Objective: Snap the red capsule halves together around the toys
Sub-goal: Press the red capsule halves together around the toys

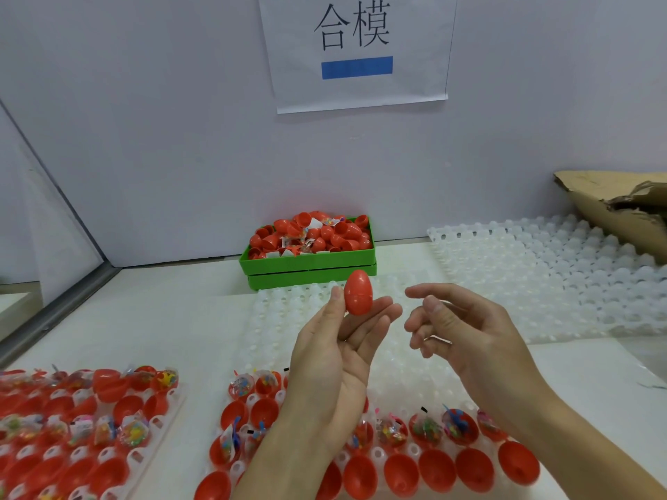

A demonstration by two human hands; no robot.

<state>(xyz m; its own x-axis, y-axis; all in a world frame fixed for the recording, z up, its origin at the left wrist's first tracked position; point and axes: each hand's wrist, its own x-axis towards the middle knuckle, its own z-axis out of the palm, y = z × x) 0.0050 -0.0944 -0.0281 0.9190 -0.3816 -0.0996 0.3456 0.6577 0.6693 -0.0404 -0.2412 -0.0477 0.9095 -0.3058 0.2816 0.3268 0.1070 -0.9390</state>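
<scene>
Capsule (pixel 357 293) is closed, pinched upright in my left hand (pixel 335 341) above the desk (pixel 151 319); right hand (pixel 458 326) is released. Next I judge: set it down, take another half (pixel 436 470).

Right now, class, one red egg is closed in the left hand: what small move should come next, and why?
Probably set the closed red egg down in the empty white tray just beneath. The left hand pinches it, its halves look joined, and the right hand holds nothing.
</scene>
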